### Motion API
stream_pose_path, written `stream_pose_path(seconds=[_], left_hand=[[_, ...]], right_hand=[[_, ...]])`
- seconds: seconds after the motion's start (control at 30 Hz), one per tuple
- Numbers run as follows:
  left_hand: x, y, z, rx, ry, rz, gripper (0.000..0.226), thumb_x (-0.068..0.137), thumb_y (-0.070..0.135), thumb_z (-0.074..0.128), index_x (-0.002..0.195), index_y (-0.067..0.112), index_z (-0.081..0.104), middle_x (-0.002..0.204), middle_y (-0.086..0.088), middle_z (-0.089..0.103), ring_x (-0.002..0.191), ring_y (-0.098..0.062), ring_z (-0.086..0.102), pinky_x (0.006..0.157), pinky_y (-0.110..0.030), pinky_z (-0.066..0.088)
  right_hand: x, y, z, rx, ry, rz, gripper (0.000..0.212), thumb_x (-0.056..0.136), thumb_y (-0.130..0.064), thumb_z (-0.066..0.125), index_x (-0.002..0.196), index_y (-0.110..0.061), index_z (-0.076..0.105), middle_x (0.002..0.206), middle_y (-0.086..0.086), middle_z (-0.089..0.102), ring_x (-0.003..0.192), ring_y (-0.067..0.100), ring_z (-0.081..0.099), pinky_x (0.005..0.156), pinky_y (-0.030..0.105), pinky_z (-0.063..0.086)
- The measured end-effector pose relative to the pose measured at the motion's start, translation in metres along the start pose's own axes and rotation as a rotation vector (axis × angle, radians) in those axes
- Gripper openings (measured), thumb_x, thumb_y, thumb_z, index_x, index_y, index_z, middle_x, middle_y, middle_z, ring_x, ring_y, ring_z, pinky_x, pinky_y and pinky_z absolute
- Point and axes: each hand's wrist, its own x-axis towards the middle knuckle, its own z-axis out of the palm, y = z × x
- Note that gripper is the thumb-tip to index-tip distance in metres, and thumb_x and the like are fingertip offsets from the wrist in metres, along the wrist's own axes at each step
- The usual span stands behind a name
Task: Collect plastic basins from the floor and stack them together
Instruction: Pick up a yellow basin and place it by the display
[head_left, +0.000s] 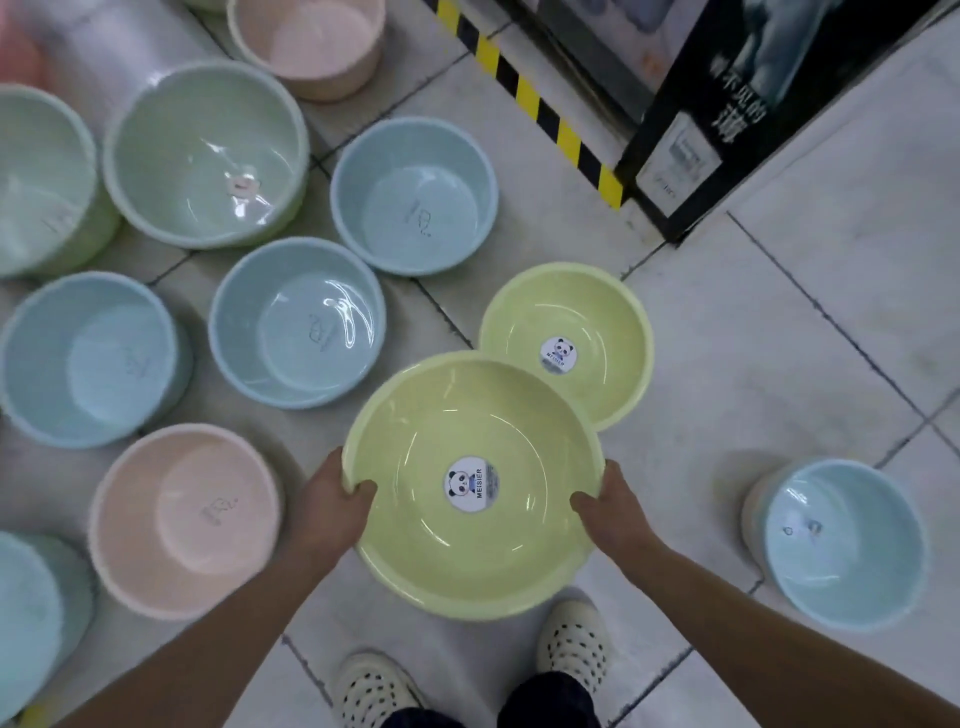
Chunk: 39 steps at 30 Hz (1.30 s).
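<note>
My left hand (332, 499) and right hand (613, 506) grip opposite rims of the large yellow basin (467, 545); I judge it best kept level; the small yellow basin (597, 312) should nest inside.

Bare tiles (753, 364) rightward — crowded basins (296, 322) left, black cabinet (727, 130) beyond.

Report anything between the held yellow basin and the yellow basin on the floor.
Nothing visible. The left hand and right hand grip the held basin at its rim; the floor basin just beyond holds only a sticker.
</note>
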Motion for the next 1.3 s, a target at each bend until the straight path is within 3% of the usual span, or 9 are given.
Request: stream_pose_path(seconds=[0.2,0.4,0.5,0.67,0.9,1.0,1.2,1.3], left_hand=[[-0.025,0.127,-0.022,0.031,0.040,0.139,0.049,0.086,0.004,0.057,0.133,0.017,0.054,0.112,0.003,0.061,0.105,-0.021,0.057,0.086,-0.029,0.041],[-0.019,0.200,-0.010,0.065,-0.016,0.211,0.047,0.087,0.003,0.059,0.132,0.012,0.053,0.115,-0.004,0.062,0.098,-0.015,0.052,0.086,-0.025,0.037],[0.005,0.219,0.007,0.083,-0.052,0.210,0.045,0.087,0.005,0.059,0.131,0.012,0.054,0.115,-0.008,0.065,0.098,-0.021,0.057,0.084,-0.026,0.041],[0.049,0.220,0.041,0.097,-0.097,0.167,0.053,0.087,0.004,0.057,0.138,0.016,0.049,0.123,-0.010,0.065,0.112,-0.031,0.061,0.091,-0.031,0.045],[0.110,0.219,0.070,0.157,-0.132,0.159,0.051,0.085,0.003,0.058,0.134,0.015,0.050,0.119,-0.011,0.066,0.110,-0.031,0.062,0.095,-0.038,0.049],[0.142,0.213,0.089,0.179,-0.130,0.189,0.050,0.084,0.003,0.060,0.132,0.013,0.051,0.119,-0.012,0.067,0.110,-0.032,0.062,0.097,-0.041,0.049],[0.200,0.196,0.133,0.198,-0.102,0.230,0.050,0.081,-0.001,0.059,0.129,0.011,0.053,0.114,-0.006,0.064,0.100,-0.023,0.058,0.085,-0.027,0.041],[0.216,0.183,0.154,0.237,-0.118,0.254,0.051,0.083,-0.003,0.057,0.132,0.007,0.047,0.120,-0.012,0.059,0.108,-0.028,0.056,0.084,-0.026,0.036]], right_hand=[[-0.037,-0.061,-0.090,0.084,0.078,-0.070,0.055,0.083,-0.010,0.057,0.135,-0.017,0.039,0.116,0.009,0.061,0.101,0.029,0.059,0.078,0.034,0.048],[-0.039,-0.081,-0.143,0.109,0.147,-0.050,0.053,0.087,-0.010,0.056,0.136,-0.016,0.037,0.117,0.013,0.059,0.100,0.032,0.057,0.079,0.038,0.047],[-0.021,-0.082,-0.155,0.131,0.186,-0.017,0.055,0.086,-0.011,0.056,0.138,-0.018,0.037,0.117,0.012,0.059,0.103,0.033,0.057,0.084,0.040,0.049],[0.016,-0.075,-0.156,0.132,0.233,0.025,0.054,0.085,-0.011,0.056,0.136,-0.018,0.038,0.111,0.010,0.059,0.098,0.032,0.057,0.079,0.038,0.049],[0.073,-0.070,-0.137,0.199,0.267,0.065,0.057,0.086,-0.009,0.054,0.138,-0.022,0.037,0.115,0.011,0.060,0.100,0.033,0.058,0.085,0.046,0.052],[0.106,-0.060,-0.123,0.259,0.275,0.072,0.057,0.086,-0.008,0.053,0.138,-0.024,0.037,0.113,0.008,0.059,0.098,0.029,0.057,0.080,0.040,0.051],[0.180,-0.030,-0.104,0.259,0.274,0.037,0.060,0.087,-0.009,0.052,0.142,-0.026,0.034,0.112,0.003,0.057,0.097,0.026,0.055,0.078,0.037,0.049],[0.203,-0.014,-0.098,0.215,0.269,-0.007,0.062,0.089,-0.010,0.053,0.144,-0.025,0.031,0.109,0.001,0.054,0.093,0.024,0.053,0.069,0.029,0.044]])
